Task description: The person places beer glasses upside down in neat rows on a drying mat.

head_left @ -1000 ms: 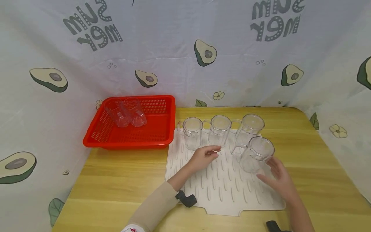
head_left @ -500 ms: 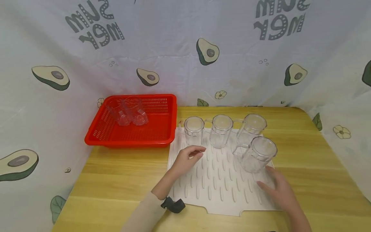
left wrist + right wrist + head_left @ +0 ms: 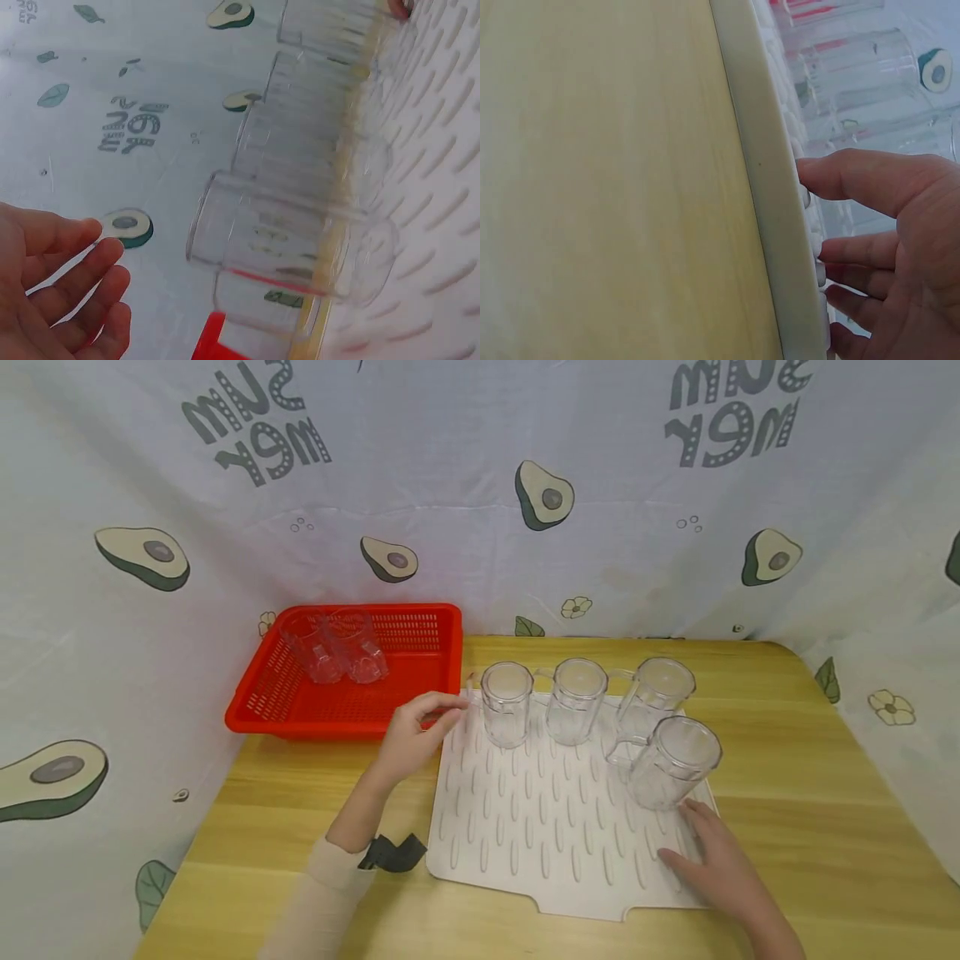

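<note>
Three clear glass mugs stand upside down in a row along the back of a white ridged drying mat: a left mug [image 3: 506, 706], a middle mug [image 3: 576, 702] and a right mug [image 3: 654, 697]. A front mug [image 3: 675, 764] stands before the right one, its handle to the left. My left hand [image 3: 415, 739] hangs with loosely bent fingers between the red basket and the left mug, holding nothing. My right hand [image 3: 716, 864] is low over the right edge of the drying mat [image 3: 540, 852], fingers spread just below the front mug; nothing is in its grasp.
The red basket [image 3: 300, 727] stands at the back left, with two clear mugs [image 3: 348, 652] leaning inside. A wooden table [image 3: 300, 827] carries everything. Behind it hangs a white curtain [image 3: 450, 527] with avocado prints.
My left hand has moved left from the mat's middle, past the left mug, to the basket's side. My right hand has drawn slightly down from the front mug, which stays in place.
</note>
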Tool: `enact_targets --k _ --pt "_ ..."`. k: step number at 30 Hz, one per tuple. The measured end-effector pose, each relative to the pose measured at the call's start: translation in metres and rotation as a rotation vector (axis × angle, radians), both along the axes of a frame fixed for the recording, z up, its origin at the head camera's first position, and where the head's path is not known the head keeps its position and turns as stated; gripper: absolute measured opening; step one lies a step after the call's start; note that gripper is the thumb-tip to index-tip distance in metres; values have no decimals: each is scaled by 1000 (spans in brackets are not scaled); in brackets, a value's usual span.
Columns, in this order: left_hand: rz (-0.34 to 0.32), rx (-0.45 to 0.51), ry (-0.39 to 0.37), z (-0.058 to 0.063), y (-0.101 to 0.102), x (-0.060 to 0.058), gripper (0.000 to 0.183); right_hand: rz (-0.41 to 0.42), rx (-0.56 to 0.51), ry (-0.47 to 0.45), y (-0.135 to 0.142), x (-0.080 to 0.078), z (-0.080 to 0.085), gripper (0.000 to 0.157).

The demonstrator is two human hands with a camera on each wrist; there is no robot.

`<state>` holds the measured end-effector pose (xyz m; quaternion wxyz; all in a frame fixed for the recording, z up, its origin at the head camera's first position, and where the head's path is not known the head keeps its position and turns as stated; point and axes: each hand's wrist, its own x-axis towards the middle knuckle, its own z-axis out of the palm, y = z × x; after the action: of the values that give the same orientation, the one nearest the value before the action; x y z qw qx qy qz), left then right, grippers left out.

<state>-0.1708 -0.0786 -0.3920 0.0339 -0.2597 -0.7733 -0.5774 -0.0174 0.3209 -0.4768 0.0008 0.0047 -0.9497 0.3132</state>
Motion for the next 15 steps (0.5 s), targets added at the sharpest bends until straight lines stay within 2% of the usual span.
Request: enact_targets --k 5,10,15 --pt "127 28 -73 3 -28 -26 22 8 12 15 1 -1 -2 75" --pt "246 -13 -121 0 -50 -53 25 10 -3 62 2 1 -5 74" --pt "355 -50 -259 -4 -64 -73 26 7 -8 82 3 3 -6 73"
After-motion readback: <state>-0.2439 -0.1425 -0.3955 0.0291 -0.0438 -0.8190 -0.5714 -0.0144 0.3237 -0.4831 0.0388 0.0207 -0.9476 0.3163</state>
